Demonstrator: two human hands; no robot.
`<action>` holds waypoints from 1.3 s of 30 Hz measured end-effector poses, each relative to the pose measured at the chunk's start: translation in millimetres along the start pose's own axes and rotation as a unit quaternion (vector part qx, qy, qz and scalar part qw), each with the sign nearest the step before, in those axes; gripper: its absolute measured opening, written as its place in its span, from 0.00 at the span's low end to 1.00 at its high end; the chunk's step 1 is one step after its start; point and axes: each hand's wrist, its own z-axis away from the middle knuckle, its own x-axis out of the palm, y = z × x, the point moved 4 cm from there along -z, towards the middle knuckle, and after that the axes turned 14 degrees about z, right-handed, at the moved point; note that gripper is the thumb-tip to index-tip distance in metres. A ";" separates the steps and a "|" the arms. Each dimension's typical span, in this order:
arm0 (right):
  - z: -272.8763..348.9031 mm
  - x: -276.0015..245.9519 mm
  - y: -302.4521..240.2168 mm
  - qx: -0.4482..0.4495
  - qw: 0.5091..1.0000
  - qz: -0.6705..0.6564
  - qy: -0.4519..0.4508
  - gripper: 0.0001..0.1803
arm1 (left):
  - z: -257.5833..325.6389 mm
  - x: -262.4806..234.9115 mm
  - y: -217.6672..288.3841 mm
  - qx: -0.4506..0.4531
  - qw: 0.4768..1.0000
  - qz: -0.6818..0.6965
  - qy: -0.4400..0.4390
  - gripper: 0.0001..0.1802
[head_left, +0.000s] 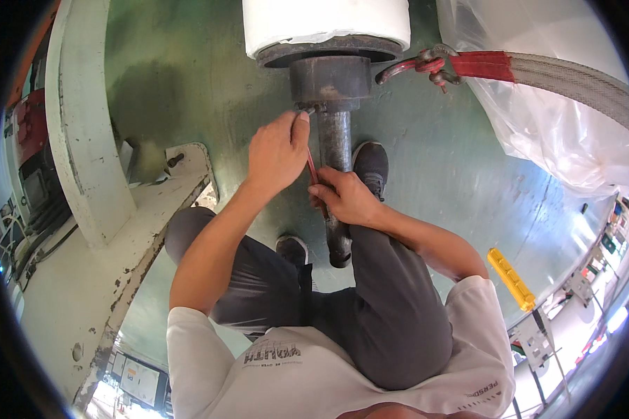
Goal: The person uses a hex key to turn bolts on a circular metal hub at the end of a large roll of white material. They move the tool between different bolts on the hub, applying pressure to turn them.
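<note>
A steel shaft (337, 143) runs from a dark collar (330, 80) on the end of a large white-wrapped roll (326, 21) toward my knees. My left hand (278, 155) is closed at the collar's lower left edge, thumb and fingertips around the upper end of a slim red tool (312, 165). A bit of metal shows at those fingertips, against the collar; the tool's exact kind is hidden. Lower down, beside the shaft, my right hand (346, 197) is closed around the same tool's other end. The shaft's free end hangs between my legs.
A worn, cream-painted steel frame (147, 216) with an upright stands at left. A grey lifting sling (566, 73) with a red end and shackle (437, 64) hangs at right, before clear plastic sheeting (531, 119). A yellow pendant control (511, 279) hangs lower right.
</note>
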 end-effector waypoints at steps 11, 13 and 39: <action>-28.6 30.6 -0.2 0.021 0.956 -0.271 -0.110 0.09 | -19.1 2.6 19.1 0.033 0.983 -0.177 -0.038 0.21; -31.9 35.0 -5.9 0.019 0.937 -0.318 -0.141 0.11 | -21.2 1.6 23.6 0.038 0.980 -0.191 -0.041 0.21; 40.0 -47.7 6.2 0.214 0.926 -0.308 -0.050 0.19 | -36.7 64.8 29.6 -0.072 0.990 0.065 -0.102 0.32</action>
